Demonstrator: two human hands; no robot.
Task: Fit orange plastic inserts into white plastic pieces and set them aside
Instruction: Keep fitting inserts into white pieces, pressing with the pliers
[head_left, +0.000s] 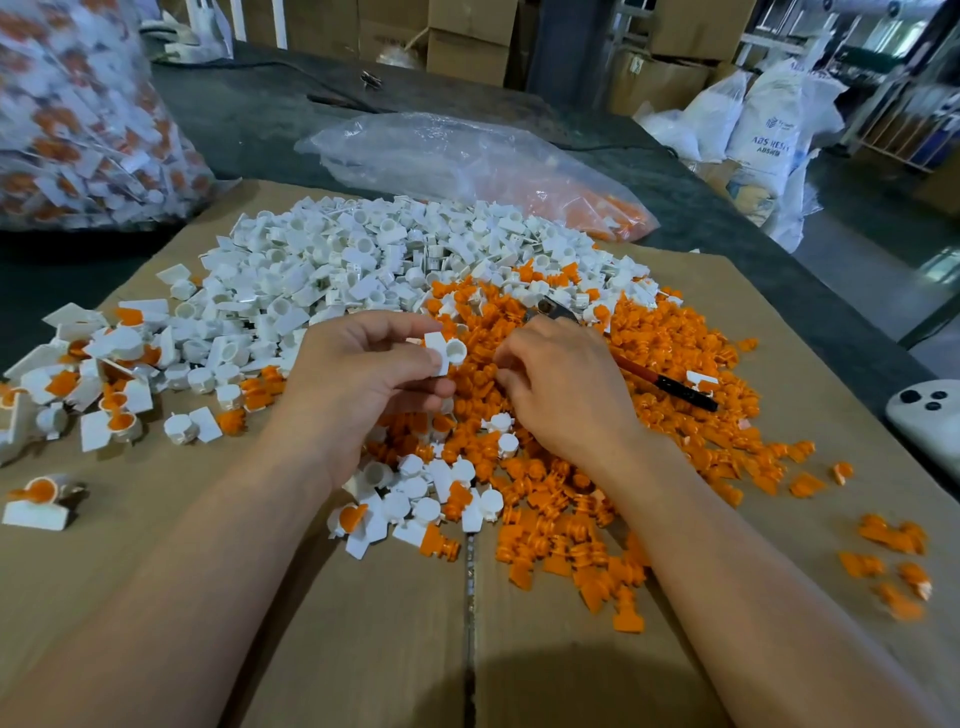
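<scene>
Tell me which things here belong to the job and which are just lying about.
Job: white piece held by left hand; orange inserts pile; white pieces pile; fitted pieces, left side.
Lying about: red-handled tool; white device at right edge.

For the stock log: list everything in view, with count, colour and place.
cardboard: one, brown, under the heaps
white plastic pieces: heap, uncounted, white, far left
orange inserts: heap, uncounted, orange, right
fitted pieces: loose cluster, white with orange, left edge
tool: one, red-black handle, on orange heap
clear bag: one, holding orange parts, behind heaps
large bag: one, white-and-orange parts, far left
white device: one, dark buttons, right edge
left hand: pinching one white piece
right hand: fingers curled on orange heap, grasp hidden
</scene>
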